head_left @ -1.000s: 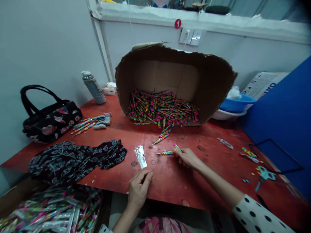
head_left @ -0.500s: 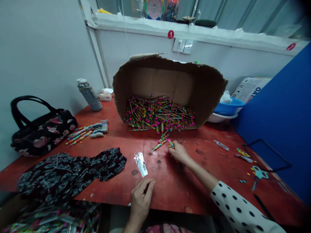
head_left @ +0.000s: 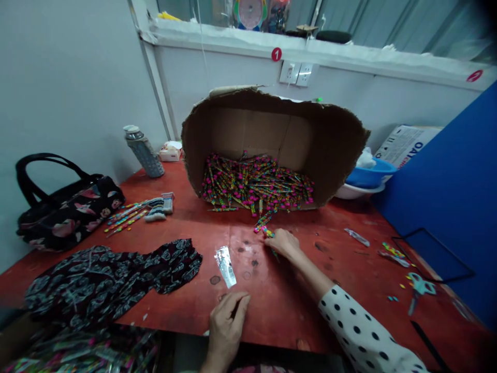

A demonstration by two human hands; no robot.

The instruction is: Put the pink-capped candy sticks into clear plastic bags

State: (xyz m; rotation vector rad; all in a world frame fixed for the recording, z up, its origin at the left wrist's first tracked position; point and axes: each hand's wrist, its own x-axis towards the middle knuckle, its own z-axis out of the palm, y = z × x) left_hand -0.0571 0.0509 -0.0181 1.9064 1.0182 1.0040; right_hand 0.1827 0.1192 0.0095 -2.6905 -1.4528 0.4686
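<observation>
My right hand (head_left: 282, 243) is closed at the middle of the red table, its fingers pinching multicoloured pencils (head_left: 268, 234) with pink ends. How many it holds is hidden by the fingers. Just beyond it, another such pencil (head_left: 265, 217) lies in front of a cardboard box (head_left: 341, 150) on its side, whose opening faces me. A heap of the same pencils (head_left: 252, 181) fills the bottom of that box. By the table's front edge my left hand (head_left: 227, 321) rests with fingers curled in and nothing visible in them. Silvery flat wrappers (head_left: 225, 267) lie just beyond it.
Dark patterned cloth (head_left: 112, 280), a floral handbag (head_left: 70, 212) and a flask (head_left: 144, 153) occupy the left. Scissors (head_left: 420, 290), a small clear packet (head_left: 356, 237) and a blue basin (head_left: 373, 173) are at right. More wrapped pencils (head_left: 85, 352) fill a container below the table's left edge.
My right hand has shifted slightly left and gathered in a pencil that lay beside it on the table. My left hand stays almost where it was.
</observation>
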